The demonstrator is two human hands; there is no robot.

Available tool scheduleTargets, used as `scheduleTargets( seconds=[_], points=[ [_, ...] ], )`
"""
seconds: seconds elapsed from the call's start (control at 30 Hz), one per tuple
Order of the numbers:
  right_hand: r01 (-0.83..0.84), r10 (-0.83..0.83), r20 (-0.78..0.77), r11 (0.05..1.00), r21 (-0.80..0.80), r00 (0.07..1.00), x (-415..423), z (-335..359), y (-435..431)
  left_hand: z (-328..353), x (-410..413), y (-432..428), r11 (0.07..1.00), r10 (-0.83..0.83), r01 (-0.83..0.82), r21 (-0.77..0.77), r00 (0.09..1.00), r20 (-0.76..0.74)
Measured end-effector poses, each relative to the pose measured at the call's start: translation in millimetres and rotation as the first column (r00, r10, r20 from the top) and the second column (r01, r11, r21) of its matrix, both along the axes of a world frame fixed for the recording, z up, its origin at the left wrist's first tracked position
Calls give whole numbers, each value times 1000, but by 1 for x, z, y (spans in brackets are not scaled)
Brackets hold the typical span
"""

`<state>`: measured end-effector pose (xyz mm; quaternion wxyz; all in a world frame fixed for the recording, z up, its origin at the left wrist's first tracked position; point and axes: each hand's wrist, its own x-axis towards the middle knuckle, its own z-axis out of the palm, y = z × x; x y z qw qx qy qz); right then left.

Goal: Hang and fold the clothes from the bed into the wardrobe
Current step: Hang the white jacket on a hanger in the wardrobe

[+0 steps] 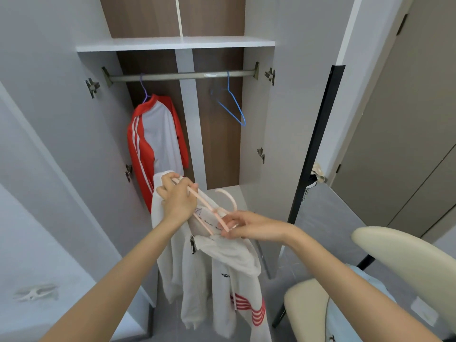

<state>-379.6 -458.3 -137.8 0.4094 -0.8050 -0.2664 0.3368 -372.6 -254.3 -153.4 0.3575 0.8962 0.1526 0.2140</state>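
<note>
A white hooded sweatshirt (222, 280) with red stripes hangs in front of the open wardrobe. My left hand (176, 196) grips its shoulder together with one arm of a pink hanger (209, 208). The hanger's other end and the garment's neck are pinched by my right hand (243, 225). The pink hook curves up between both hands. Inside the wardrobe, a red and white jacket (158, 144) hangs on a purple hanger from the metal rail (182, 75). An empty blue hanger (230, 102) hangs on the rail's right side.
The wardrobe's left door (49, 144) and right door (291, 119) stand open on both sides. A white shelf (175, 43) runs above the rail. A cream chair (404, 262) and a black frame (318, 144) stand at the right.
</note>
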Motion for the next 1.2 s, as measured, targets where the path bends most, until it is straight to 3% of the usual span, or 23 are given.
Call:
scheduleTargets(
  seconds=[0.07,0.13,0.2,0.33,0.43,0.53,0.63,0.83,1.0,1.1,1.2],
  points=[
    [88,-85,248,996,-3,965,-5,2,8,8,0,2,1000,-27,27,10,1000,-6],
    [176,-182,351,983,49,919,-6,8,14,19,0,7,999,-52,53,-14,998,21],
    [225,-262,319,963,148,911,-5,18,17,30,-2,17,996,-82,83,-12,995,61],
    [367,-441,152,860,356,885,7,36,29,44,-17,40,950,-301,309,-42,945,129],
    [447,-505,51,803,395,861,16,47,38,39,-31,46,941,-333,338,-12,931,149],
    [510,-535,-63,753,417,842,18,57,44,24,-41,39,857,-506,507,97,862,-33],
    [526,-515,-155,729,438,843,15,69,45,10,-45,18,745,-639,663,78,742,-204],
    [552,-522,-184,759,344,833,8,89,32,14,-40,-10,666,-746,723,-185,656,-120],
    [632,-577,-259,716,297,775,3,91,23,11,-51,-27,669,-735,743,-22,657,-170],
    [722,-683,-237,640,262,691,4,87,21,15,-62,-34,594,-778,803,47,588,-222],
    [749,-725,-192,630,206,662,6,83,20,18,-69,-34,510,-810,855,93,514,-284]
  ],
)
